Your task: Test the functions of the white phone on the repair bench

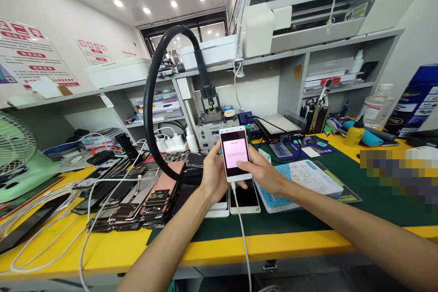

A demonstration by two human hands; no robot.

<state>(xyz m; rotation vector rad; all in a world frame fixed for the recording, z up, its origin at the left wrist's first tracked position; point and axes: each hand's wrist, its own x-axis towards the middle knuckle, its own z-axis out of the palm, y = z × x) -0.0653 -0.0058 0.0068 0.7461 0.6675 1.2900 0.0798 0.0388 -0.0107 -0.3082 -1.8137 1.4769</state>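
Note:
A white phone (235, 153) with a lit pinkish screen is held upright above the dark green mat (290, 221). My left hand (212, 171) grips it along its left edge. On the right side my right hand (262, 169) also holds it, the thumb resting on the lower part of the screen. A white cable (243, 237) is plugged into the phone's bottom end and runs down past the table's front edge. Beneath the hands, another white-framed phone (251, 200) lies on the mat, with one more beside it, partly covered by my left hand.
Stacked phone parts (159, 198) and loose white cables (44, 237) lie at the left, near a green fan (20, 155). A thick black hose (148, 114) arches behind them. A blue-and-white case (304, 182) sits right of the hands; a yellow bottle (355, 134) stands farther back.

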